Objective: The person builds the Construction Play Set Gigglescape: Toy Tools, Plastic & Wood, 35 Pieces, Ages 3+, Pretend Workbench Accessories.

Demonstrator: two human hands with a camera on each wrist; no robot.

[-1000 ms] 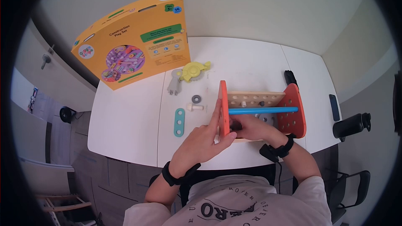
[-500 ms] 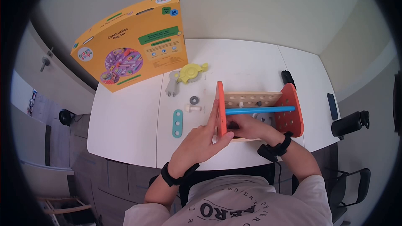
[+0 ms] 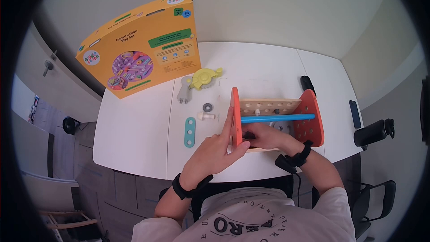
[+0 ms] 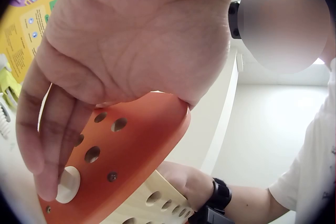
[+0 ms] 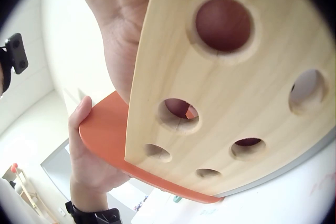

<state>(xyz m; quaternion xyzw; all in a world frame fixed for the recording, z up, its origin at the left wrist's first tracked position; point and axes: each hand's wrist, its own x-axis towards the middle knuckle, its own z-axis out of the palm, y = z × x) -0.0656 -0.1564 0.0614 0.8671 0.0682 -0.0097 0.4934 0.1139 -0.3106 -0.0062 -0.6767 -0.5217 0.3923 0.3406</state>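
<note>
Two hands work at the toy workbench [image 3: 276, 117]: the left hand [image 3: 215, 153] lays extended, slightly spread fingers on the left orange panel [image 3: 237, 115], fingertips touching one cream bolt head [image 4: 68, 184]. The right hand [image 3: 264, 136] reaches inside; its grip and anything in it are hidden. The open frame, its long axis running left to right on the white table [image 3: 134, 127], contains one grey disc-like part [image 3: 282, 127]. One blue rod [image 3: 277, 118] spans two orange panels. Left of it lie one grey ring [image 3: 207, 107], one cream bolt [image 3: 206, 116] pointing rightward and one teal three-hole strip [image 3: 190, 132], lengthwise toward the person.
</note>
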